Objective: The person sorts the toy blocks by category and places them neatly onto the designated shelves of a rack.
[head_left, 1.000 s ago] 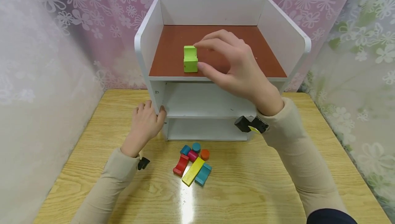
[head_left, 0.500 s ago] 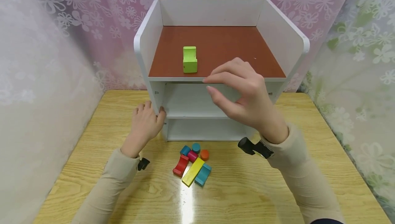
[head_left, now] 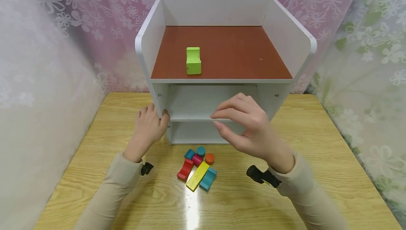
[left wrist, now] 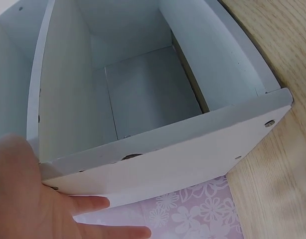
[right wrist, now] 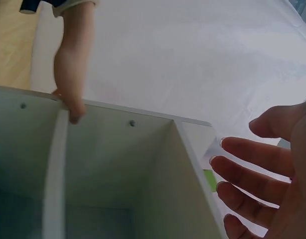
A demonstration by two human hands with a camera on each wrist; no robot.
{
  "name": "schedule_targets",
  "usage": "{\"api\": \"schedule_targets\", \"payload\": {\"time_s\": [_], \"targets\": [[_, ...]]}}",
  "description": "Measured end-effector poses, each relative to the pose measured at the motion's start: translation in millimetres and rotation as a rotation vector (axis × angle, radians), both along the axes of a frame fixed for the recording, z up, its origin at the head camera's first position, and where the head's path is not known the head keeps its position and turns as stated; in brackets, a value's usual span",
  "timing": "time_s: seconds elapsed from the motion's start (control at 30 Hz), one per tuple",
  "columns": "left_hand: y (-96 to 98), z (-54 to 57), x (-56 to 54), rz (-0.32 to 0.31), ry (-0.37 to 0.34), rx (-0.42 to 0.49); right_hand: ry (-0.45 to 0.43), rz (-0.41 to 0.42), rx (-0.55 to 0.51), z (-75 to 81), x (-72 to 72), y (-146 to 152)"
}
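Note:
My left hand holds the front edge of the left side panel of a small white shelf unit. Its thumb lies on the inner side and its fingers along the outer side. In front of the shelves hovers my right hand, loosely curved, with nothing between thumb and fingers. On the brown top board a light green block with a curved notch stands alone, left of the middle. The right wrist view shows only a green sliver of the block behind the board's edge.
Several toy blocks lie on the wooden table before the unit: a yellow bar, a red arch, a blue arch and small cylinders, including an orange one. Raised white walls border the top on three sides.
My right hand has let go of the green block and moved down and slightly right, away from the top board. The block stays where it was. My left hand keeps its hold.

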State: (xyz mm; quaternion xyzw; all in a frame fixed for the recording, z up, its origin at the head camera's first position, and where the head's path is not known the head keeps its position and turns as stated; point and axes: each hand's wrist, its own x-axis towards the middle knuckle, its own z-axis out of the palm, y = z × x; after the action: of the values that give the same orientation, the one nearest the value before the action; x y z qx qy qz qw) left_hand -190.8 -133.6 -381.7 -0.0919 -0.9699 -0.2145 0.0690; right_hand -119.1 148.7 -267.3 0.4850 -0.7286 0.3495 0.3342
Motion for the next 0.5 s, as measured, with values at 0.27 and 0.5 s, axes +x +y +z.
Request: {"api": "schedule_targets", "payload": {"time_s": [0.27, 0.5], "targets": [[-0.6, -1.0, -1.0, 0.000, 0.011, 0.005, -0.124, -0.008, 0.054, -41.5, 10.8, 8.0], [-0.8, -1.9, -0.2, 0.005, 0.005, -0.001, -0.255, -0.046, 0.210, -89.2, 18.7, 13.6]]}}
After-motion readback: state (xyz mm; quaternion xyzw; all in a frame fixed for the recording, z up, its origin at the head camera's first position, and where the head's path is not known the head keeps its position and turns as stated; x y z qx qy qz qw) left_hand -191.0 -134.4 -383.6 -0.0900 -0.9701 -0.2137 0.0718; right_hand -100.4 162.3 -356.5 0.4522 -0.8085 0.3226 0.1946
